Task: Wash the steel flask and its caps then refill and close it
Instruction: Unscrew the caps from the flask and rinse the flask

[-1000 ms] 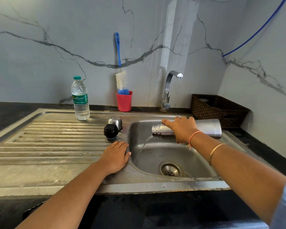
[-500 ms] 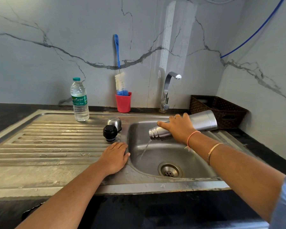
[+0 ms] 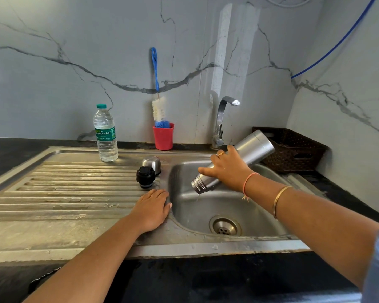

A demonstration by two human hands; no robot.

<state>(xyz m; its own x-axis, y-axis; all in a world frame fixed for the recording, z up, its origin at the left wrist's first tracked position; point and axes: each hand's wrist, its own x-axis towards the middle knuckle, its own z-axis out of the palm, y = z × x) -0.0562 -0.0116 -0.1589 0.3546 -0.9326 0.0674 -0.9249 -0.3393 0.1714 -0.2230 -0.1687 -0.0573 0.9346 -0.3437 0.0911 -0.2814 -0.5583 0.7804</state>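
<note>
Head view showed the right hand (image 3: 230, 171) wrapped round the flask (image 3: 257, 147), tilted mouth-down over the sink (image 3: 206, 248), left hand (image 3: 150, 209) flat on its rim; wet rigid steel, likely slippery and light, best gripped mid-body.

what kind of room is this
Most likely a home kitchen: a steel sink with a ribbed drainboard set in a dark counter, a tap against a marble-look wall, and a bottle brush in a red cup.

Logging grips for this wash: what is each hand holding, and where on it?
Right hand grips the steel flask near its neck; left hand holds nothing.
</note>
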